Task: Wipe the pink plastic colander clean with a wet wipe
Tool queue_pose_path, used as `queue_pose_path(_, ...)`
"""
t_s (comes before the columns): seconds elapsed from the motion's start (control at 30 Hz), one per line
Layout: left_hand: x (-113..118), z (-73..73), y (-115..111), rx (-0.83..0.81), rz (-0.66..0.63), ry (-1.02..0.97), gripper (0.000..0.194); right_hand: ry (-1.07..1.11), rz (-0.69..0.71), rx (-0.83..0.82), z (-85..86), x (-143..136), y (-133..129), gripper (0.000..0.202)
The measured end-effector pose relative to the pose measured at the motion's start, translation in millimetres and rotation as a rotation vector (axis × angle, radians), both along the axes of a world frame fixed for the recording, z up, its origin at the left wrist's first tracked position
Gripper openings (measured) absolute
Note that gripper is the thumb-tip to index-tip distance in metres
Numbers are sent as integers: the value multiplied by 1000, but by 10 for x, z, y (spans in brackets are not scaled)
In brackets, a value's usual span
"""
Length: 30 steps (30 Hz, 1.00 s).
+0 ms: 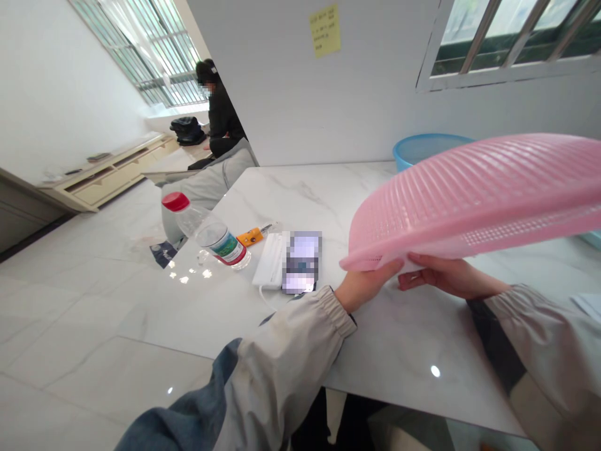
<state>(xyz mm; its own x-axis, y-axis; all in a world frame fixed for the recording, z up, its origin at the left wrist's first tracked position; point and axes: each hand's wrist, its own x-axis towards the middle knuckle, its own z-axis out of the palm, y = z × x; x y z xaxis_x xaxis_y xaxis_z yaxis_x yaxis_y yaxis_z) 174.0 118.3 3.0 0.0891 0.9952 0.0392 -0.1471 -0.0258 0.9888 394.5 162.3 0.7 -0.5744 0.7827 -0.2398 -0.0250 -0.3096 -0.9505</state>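
Note:
A large pink plastic strainer basket [469,188] is held tilted above the table, its slotted underside facing up and toward me. My left hand [369,285] is closed on the rim at its near left end, with the thumb laid along the edge. Just right of it, my right hand [444,275] grips the same near rim, fingers curled under it; some fingertips are hidden by the basket. Behind the strainer basket stands a blue basin [425,149], partly covered by it. Left of my left hand lies a phone [302,263] with its screen lit.
On the white marble-patterned table [375,351] stand a red-capped plastic bottle [225,244], a white box-like device [268,260] with a cable, and an orange item [250,237]. A yellow note [325,31] is on the wall. A person [220,113] sits far back left.

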Motion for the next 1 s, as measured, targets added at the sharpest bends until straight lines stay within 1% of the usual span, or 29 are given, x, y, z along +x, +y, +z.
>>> queue_pose_path(0.1, -7, -40, -54, 64, -35, -12, 27, 2, 34, -96, -36, -9, 18, 46)
queue_pose_path(0.2, -2, -66, -62, 50, -28, -7, 31, 0, 41, -92, -43, -4, 30, 48)
queue_pose_path(0.33, 1, -63, -52, 60, 16, -18, 40, 21, 40, -67, 15, -13, 33, 42)
queue_pose_path(0.43, -11, -50, -47, -3, 15, 35, 31, 55, 12, -51, 40, -28, 39, 40)
queue_pose_path(0.47, -17, -44, -42, -26, 34, 64, 33, 62, -19, -48, 37, -31, 43, 39)
queue_pose_path(0.5, -24, -37, -35, -42, 71, 90, 40, 64, -59, -43, 31, -34, 49, 38)
queue_pose_path(0.57, -36, -20, -15, -53, 182, 113, 57, 63, -141, -30, 14, -36, 65, 39)
queue_pose_path(0.6, -42, -12, -4, -53, 234, 106, 63, 57, -170, -21, 6, -36, 73, 42)
queue_pose_path(0.67, -52, -2, 20, -53, 309, 68, 64, 42, -213, 3, -7, -33, 89, 50)
queue_pose_path(0.73, -59, -5, 38, -57, 334, 47, 58, 30, -243, 31, -16, -28, 102, 52)
queue_pose_path(0.87, -60, -40, 54, -64, 272, 78, 52, 25, -250, 53, -25, -16, 113, 52)
queue_pose_path(1.0, -45, -49, 47, -51, 189, 36, 45, 58, -273, 12, -22, -10, 106, 55)
